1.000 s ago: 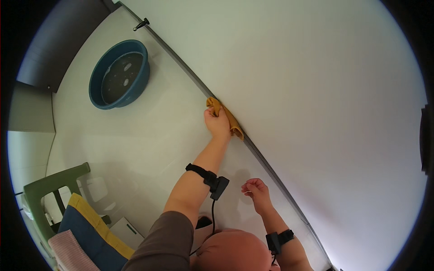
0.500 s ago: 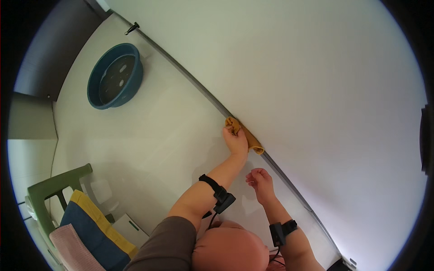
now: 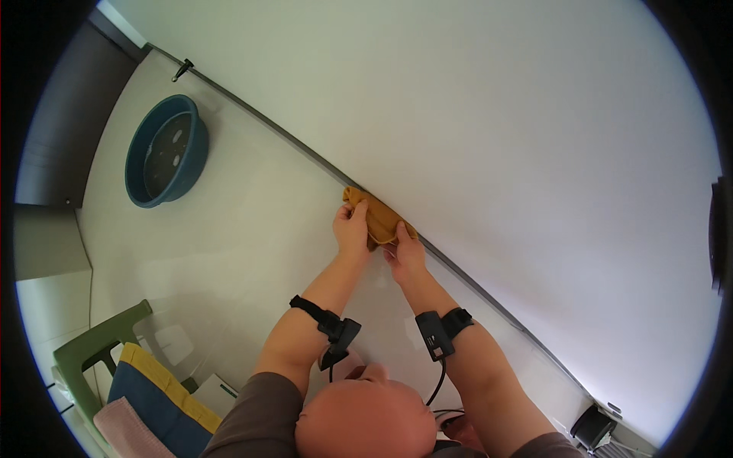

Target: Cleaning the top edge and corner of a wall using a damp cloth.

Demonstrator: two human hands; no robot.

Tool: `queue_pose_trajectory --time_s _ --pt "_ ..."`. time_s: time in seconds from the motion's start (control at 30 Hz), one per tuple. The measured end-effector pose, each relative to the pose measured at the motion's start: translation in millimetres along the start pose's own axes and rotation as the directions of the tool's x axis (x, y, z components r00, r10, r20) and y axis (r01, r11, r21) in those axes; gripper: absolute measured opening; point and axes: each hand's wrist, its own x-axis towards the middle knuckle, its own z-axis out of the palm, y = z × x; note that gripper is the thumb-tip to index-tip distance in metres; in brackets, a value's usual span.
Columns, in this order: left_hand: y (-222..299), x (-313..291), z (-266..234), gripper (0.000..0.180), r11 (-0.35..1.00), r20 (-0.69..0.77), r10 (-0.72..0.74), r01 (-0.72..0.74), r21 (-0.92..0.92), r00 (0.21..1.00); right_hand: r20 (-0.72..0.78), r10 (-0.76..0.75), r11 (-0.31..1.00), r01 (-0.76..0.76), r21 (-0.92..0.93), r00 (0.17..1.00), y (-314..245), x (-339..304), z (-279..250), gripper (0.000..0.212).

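Observation:
A mustard-brown cloth [image 3: 379, 218] lies folded against the grey strip [image 3: 263, 118] that runs along the foot of the white wall. My left hand [image 3: 352, 228] grips the left part of the cloth, thumb on top and fingers curled beneath. At its right end, my right hand [image 3: 405, 253] pinches the near edge between thumb and fingers. Both hands are closed on the cloth, and parts of their fingers are hidden under it.
A blue-green basin [image 3: 191, 164] of murky water stands on the pale floor at far left. Near left is a green plastic stool [image 3: 84, 347] with blue-yellow and pink cloths over it. A black doorstop [image 3: 182, 70] sits by the strip; a black reel-like object [image 3: 593, 426] lies lower right.
My right hand, free before, has come up and taken hold of the cloth. The cloth, earlier pressed along the strip by my left hand, is now spread between both hands. The view has shifted.

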Motion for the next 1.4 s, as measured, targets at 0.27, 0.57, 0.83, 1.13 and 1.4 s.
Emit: queue_pose_trajectory --time_s 0.27,0.57,0.83,1.13,1.4 --pt "10 9 -4 0.029 0.939 0.057 0.079 -0.094 0.33 0.995 0.032 0.058 0.986 -0.063 0.154 0.998 9 11 -6 0.025" --pt "-32 2 -9 0.027 0.823 0.058 0.179 -0.182 0.538 0.982 0.029 0.101 0.985 -0.104 0.136 0.994 8 9 -39 0.024" --pt "-61 -22 -1 0.03 0.666 0.113 0.17 -0.198 0.719 0.979 0.014 0.129 0.97 -0.129 0.204 0.992 18 20 -95 0.022" --pt "-99 -46 11 0.033 0.713 0.131 -0.054 -0.054 0.699 0.99 -0.036 0.169 0.974 -0.161 0.16 0.985 11 9 -153 0.02" --pt "-146 -50 9 0.037 0.695 0.159 -0.127 -0.027 0.718 0.979 -0.037 0.176 0.961 -0.164 0.224 0.984 21 15 -193 0.013"
